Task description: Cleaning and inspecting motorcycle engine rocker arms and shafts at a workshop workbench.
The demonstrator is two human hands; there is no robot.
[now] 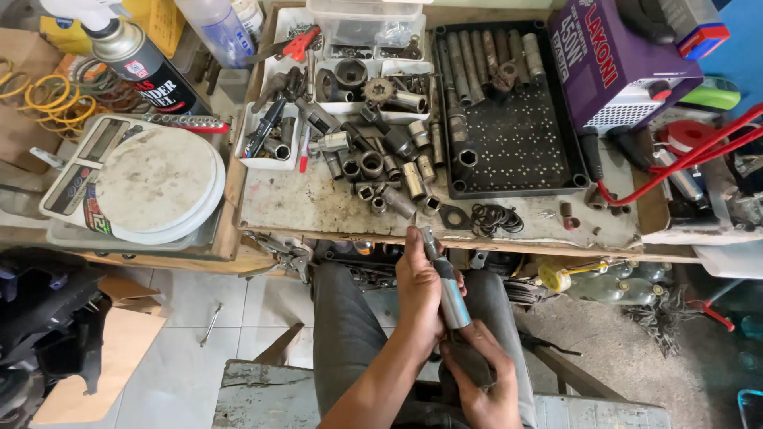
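In the lower middle of the frame the person holds a long steel socket driver with a grey cylindrical shaft in both hands, over the lap and just below the front edge of the worn wooden counter. The left hand is closed around the upper shaft, fingers wrapped near the tip; the right hand is clenched around the dark handle end lower down.

The tip of the tool points up toward the counter edge, close to a loose cluster of steel sockets in the middle of the frame and a small pile of black rubber rings just to the right. A judgement: if the tool is pushed forward or twisted hard, the tip could knock a socket off the edge onto the tiled floor at lower left. Oily metal could also let the left hand slip along the shaft. The black perforated tray of long sockets, upper right of centre, sits farther back and looks less exposed.
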